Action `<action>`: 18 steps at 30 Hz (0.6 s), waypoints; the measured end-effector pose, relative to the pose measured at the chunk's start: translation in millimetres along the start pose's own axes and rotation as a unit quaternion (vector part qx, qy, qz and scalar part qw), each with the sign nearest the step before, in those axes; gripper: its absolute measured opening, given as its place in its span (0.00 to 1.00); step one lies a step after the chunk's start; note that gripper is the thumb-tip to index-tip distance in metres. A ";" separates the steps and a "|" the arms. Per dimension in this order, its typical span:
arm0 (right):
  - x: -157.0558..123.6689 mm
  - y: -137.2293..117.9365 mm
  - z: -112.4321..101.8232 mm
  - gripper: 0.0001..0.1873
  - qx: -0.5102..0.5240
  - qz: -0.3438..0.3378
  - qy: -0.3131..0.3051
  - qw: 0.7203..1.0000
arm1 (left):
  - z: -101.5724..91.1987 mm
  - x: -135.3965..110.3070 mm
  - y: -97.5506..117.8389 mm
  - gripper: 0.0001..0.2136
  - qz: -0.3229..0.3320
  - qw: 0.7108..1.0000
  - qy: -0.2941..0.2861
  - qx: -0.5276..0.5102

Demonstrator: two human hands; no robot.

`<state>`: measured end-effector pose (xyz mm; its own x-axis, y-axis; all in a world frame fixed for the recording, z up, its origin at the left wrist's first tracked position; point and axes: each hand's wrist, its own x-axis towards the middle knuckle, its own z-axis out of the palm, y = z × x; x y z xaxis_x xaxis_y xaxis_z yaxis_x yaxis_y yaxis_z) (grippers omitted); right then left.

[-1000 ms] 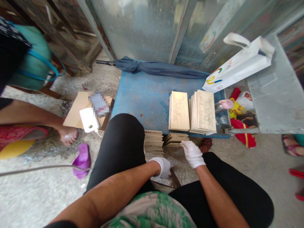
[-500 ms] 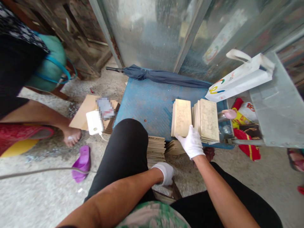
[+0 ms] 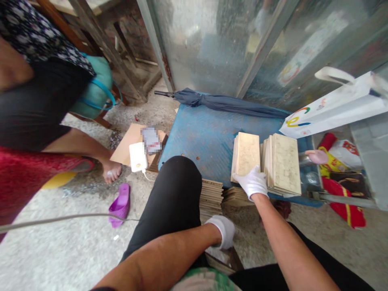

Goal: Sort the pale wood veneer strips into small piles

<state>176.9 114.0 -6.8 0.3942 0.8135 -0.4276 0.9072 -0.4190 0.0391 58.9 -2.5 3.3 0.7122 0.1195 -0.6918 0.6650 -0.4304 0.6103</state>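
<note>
My right hand, in a white glove, grips the near end of a small stack of pale rectangular tiles lying on a blue platform. A second, thicker tile stack lies just to its right. My left hand, also gloved, rests low between my knees with its fingers curled and mostly hidden. More tiles are piled on the ground below the platform edge, beside my left knee.
A folded dark umbrella lies along the platform's back. A white paper bag and coloured packets sit at right. Another person's leg and bare foot, a purple sandal, cardboard with a white device and a cable are at left.
My right hand rose from the tiles on the ground to the platform and closed on the left tile stack. The view shifted left; my left hand stayed low.
</note>
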 end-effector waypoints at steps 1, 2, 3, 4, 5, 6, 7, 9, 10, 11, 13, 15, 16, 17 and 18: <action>0.2 -1.0 -1.2 0.66 -0.002 0.001 -0.006 1.000 | -1.1 -1.1 0.2 0.22 0.002 1.000 -0.006 -0.001; 0.2 -1.9 -2.2 0.66 -0.002 0.001 -0.012 1.000 | -1.6 -1.8 0.4 0.22 0.004 1.000 -0.011 -0.002; 0.2 -2.7 -3.0 0.66 -0.001 -0.001 -0.017 1.000 | -1.6 -2.0 0.5 0.22 0.005 1.000 -0.014 -0.004; 0.3 -3.5 -3.6 0.66 0.002 -0.002 -0.021 1.000 | -1.0 -1.5 0.6 0.22 0.006 1.000 -0.014 -0.007; 0.3 -4.2 -4.2 0.66 0.003 -0.002 -0.023 1.000 | 0.0 -0.4 0.5 0.22 0.006 1.000 -0.014 -0.009; 0.4 -4.8 -4.9 0.67 0.002 -0.001 -0.024 1.000 | 1.3 1.4 0.3 0.22 0.007 1.000 -0.014 -0.012; 0.6 -5.2 -6.0 0.67 0.000 0.000 -0.025 1.000 | 2.6 3.6 -0.2 0.22 0.010 1.000 -0.014 -0.016; 0.4 -4.6 -9.4 0.66 -0.008 -0.001 -0.029 1.000 | 3.9 8.5 -1.9 0.22 0.019 0.999 -0.013 -0.028; 0.0 -3.4 -11.8 0.65 -0.010 -0.006 -0.033 0.999 | 3.5 10.8 -3.2 0.21 0.022 0.999 -0.008 -0.033; -1.0 -1.3 -14.5 0.63 -0.010 -0.013 -0.036 0.999 | 2.2 12.8 -4.8 0.20 0.027 0.999 0.003 -0.034; -5.3 5.0 -20.3 0.60 -0.010 -0.029 -0.037 0.999 | -3.2 15.2 -9.3 0.17 0.032 0.998 0.040 -0.046; -14.6 13.7 -26.0 0.56 -0.011 -0.046 -0.026 0.999 | -11.2 15.5 -14.7 0.15 -0.016 0.979 0.130 -0.157; -21.5 18.5 -28.7 0.54 -0.010 -0.053 -0.022 0.998 | -15.6 14.9 -17.4 0.15 -0.052 0.953 0.181 -0.237; -30.0 23.2 -31.0 0.52 -0.006 -0.059 -0.022 0.998 | -19.6 14.0 -19.5 0.15 -0.089 0.919 0.226 -0.310; -39.9 27.9 -32.8 0.50 -0.001 -0.061 -0.028 0.998 | -23.2 12.8 -21.0 0.16 -0.120 0.883 0.258 -0.374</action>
<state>191.3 83.1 40.9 0.2729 0.8345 -0.4786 0.9478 -0.3185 -0.0149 59.2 28.8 -9.4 0.4098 0.6013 -0.6859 0.6361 0.3506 0.6874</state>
